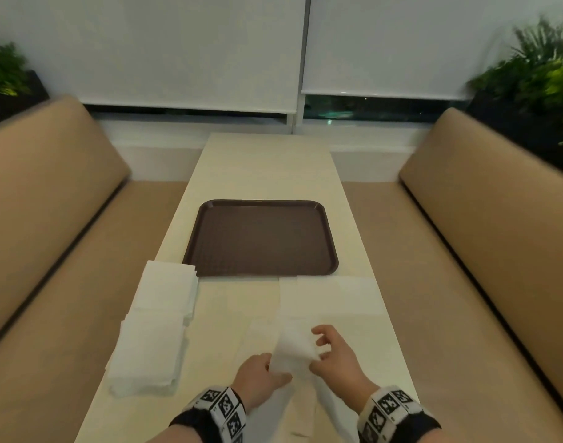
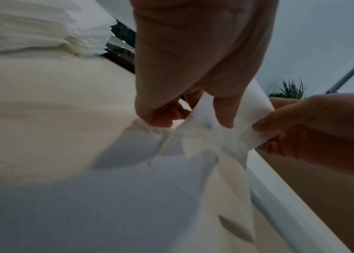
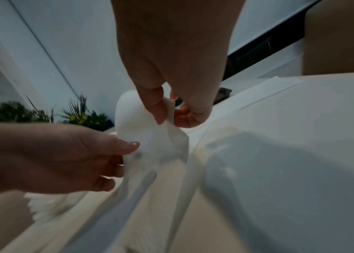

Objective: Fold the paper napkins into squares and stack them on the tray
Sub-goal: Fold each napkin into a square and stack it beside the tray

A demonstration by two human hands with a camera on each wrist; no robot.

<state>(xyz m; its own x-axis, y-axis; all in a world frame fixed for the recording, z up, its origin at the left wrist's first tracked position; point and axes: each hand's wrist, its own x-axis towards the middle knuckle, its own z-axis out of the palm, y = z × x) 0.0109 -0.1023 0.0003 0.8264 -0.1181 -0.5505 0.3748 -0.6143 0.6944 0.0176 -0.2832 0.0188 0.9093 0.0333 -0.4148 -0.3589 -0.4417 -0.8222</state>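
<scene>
A thin white paper napkin (image 1: 294, 346) is lifted above the near end of the table, bowed into a loose curl between both hands. My left hand (image 1: 273, 369) pinches its lower left edge. My right hand (image 1: 318, 346) pinches its right edge with thumb and forefinger, the other fingers spread. In the left wrist view the napkin (image 2: 210, 137) hangs crumpled under my left hand (image 2: 191, 119), and the right hand (image 2: 262, 135) nips a corner. The right wrist view shows the napkin (image 3: 141, 123), the right hand (image 3: 171, 119) and the left hand (image 3: 126, 157). The brown tray (image 1: 261, 238) lies bare mid-table.
Two stacks of white napkins (image 1: 160, 318) sit along the table's left edge, beside the tray's near left corner. Flat unfolded napkins (image 1: 331, 295) lie on the table just in front of the tray and under my hands. Tan bench seats (image 1: 465, 251) flank the narrow table.
</scene>
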